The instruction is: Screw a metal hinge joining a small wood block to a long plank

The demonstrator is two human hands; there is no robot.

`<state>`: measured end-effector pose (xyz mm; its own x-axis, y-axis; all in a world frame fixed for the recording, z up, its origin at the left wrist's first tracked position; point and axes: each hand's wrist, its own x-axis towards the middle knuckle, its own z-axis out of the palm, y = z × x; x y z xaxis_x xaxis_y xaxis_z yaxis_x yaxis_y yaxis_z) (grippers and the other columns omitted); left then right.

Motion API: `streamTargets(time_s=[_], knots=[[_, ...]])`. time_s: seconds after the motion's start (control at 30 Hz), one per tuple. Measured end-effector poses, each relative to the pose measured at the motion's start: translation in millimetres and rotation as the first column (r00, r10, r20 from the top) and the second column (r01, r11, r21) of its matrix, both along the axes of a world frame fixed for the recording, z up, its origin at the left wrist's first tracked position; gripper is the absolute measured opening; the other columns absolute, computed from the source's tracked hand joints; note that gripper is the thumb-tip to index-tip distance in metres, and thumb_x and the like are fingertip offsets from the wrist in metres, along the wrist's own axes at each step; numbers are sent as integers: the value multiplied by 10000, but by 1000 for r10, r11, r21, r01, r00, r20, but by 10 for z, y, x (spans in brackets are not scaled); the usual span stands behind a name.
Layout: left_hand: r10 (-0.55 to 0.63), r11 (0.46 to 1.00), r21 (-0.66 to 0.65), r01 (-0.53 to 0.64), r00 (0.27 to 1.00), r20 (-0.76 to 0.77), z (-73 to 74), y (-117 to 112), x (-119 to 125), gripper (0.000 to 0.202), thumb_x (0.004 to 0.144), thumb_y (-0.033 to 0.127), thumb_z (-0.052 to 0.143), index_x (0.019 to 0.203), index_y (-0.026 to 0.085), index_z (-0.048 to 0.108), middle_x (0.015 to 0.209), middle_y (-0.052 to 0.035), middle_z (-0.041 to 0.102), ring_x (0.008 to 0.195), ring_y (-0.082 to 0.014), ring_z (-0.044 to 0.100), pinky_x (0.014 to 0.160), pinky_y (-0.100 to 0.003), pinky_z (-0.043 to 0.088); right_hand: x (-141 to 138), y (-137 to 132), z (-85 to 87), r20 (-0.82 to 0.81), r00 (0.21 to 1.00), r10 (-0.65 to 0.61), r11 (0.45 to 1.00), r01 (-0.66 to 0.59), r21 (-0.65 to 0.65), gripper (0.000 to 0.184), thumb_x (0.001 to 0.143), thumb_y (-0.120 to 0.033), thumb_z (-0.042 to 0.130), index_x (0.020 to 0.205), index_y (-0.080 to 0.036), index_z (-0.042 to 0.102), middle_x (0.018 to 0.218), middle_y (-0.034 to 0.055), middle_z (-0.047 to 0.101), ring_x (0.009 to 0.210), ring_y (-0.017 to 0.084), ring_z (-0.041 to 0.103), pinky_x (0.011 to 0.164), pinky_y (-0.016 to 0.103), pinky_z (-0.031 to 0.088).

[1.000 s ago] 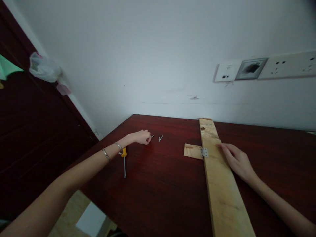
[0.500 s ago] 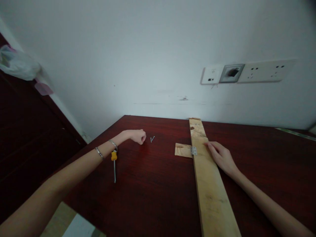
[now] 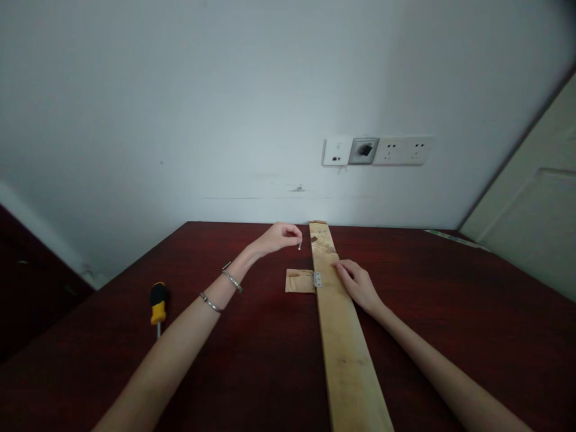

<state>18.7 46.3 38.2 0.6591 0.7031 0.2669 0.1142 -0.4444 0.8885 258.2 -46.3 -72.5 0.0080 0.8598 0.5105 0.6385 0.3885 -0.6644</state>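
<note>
My left hand (image 3: pixel 279 236) hovers above the dark red table (image 3: pixel 252 360), its fingers pinched on a small silver screw (image 3: pixel 299 245) that points down. It is just left of a long pale wooden plank (image 3: pixel 342 336), above a small wooden block (image 3: pixel 299 281). A little metal hinge (image 3: pixel 317 279) joins the block to the plank. My right hand (image 3: pixel 357 285) lies flat on the plank beside the hinge, fingers stretched out. Two bracelets sit on my left wrist.
A screwdriver with a yellow and black handle (image 3: pixel 158 305) lies on the table at the left. A row of wall sockets (image 3: pixel 377 150) is on the white wall behind. A pale door (image 3: pixel 531 234) stands at the right.
My left hand closed on a screw on the table, lifted it and carried it right toward the block and hinge. The view swung right; my right hand stayed on the plank.
</note>
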Motion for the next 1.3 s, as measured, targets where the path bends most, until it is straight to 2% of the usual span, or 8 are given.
streamTargets(time_s=[0.13,0.23,0.47,0.6,0.73,0.97,1.17,1.3], knots=[[45,990,-138,-24,987,155,-266,-39,181,158,644,237,688,734,112,651,690,0,623,647,-95,538,679,-243,400,-5,10,-3,-1,1000,1,1000,-1,21,293,901,-365,418,904,-202,661,956,76,686,923,228,603,861,387,457],[80,964,-265,-14,967,242,-388,-55,221,160,625,226,697,720,103,658,678,-5,623,636,-94,540,677,-248,406,-8,13,4,9,1000,3,1000,-3,24,261,884,-350,445,901,-213,667,936,68,688,909,227,602,845,391,463],[165,907,-421,-17,934,317,-388,-148,269,193,591,237,725,709,103,652,693,-11,617,638,-93,545,673,-258,425,-43,-9,179,-48,999,8,998,-6,58,209,832,-356,525,918,-222,661,959,63,685,915,219,618,827,389,477],[162,907,-420,-14,934,318,-453,-184,319,208,598,257,735,714,105,654,700,-10,620,653,-94,549,696,-265,435,-149,-59,368,-118,993,29,996,-18,92,223,815,-376,565,955,-232,660,1012,68,679,965,226,611,846,396,468],[140,923,-384,-21,949,284,-517,-256,390,215,604,273,746,728,114,671,683,-4,621,655,-100,549,686,-257,429,-294,-133,470,-188,981,44,998,-36,44,210,781,-380,614,922,-230,652,1001,57,680,948,219,618,806,367,471],[90,952,-305,-8,963,255,-492,-410,479,174,641,288,725,701,129,686,688,-19,639,665,-117,550,674,-249,415,-403,-197,511,-200,976,91,995,-81,60,147,786,-352,610,871,-235,638,954,40,685,922,206,625,775,340,466],[84,958,-288,-8,964,252,-555,-403,493,168,664,284,711,734,133,685,718,-15,640,680,-116,552,680,-246,411,-390,-180,509,-183,980,77,994,-62,86,83,790,-311,599,801,-231,618,921,39,679,883,200,625,746,328,459],[68,979,-205,-23,974,214,-558,-404,488,150,673,264,694,740,131,674,716,-15,629,674,-116,540,660,-244,405,-362,-167,517,-112,991,69,989,-53,135,63,780,-283,602,753,-227,608,938,48,667,908,210,617,764,343,464]])
